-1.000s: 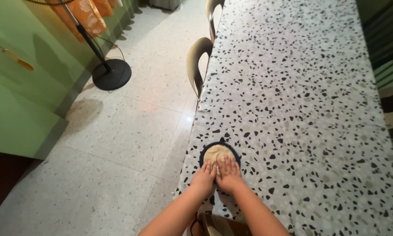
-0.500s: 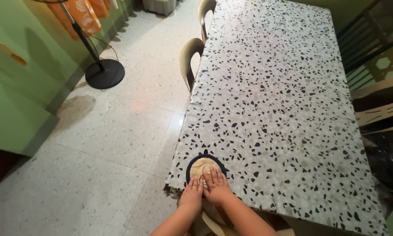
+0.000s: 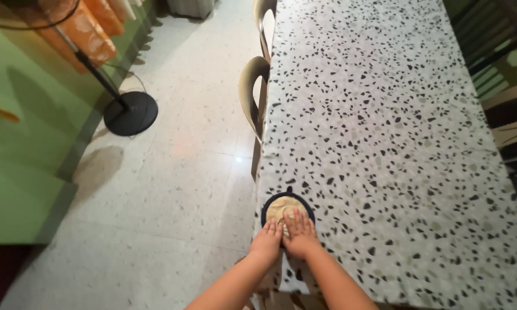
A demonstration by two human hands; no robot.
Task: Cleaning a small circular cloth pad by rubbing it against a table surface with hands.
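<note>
The table (image 3: 385, 115) wears a matt cloth cover, white with black and grey flecks, and it hangs slack at the near edge. The round mat (image 3: 287, 208) at about 6 o'clock on the table looks like tan woven fibre, coarse and dull, with a dark cloth rim. The chair (image 3: 251, 95) at 10 o'clock looks like smooth beige plastic. The floor (image 3: 172, 172) is glossy speckled tile. The fan stand (image 3: 131, 113) at 9 o'clock has a matt black base.
</note>
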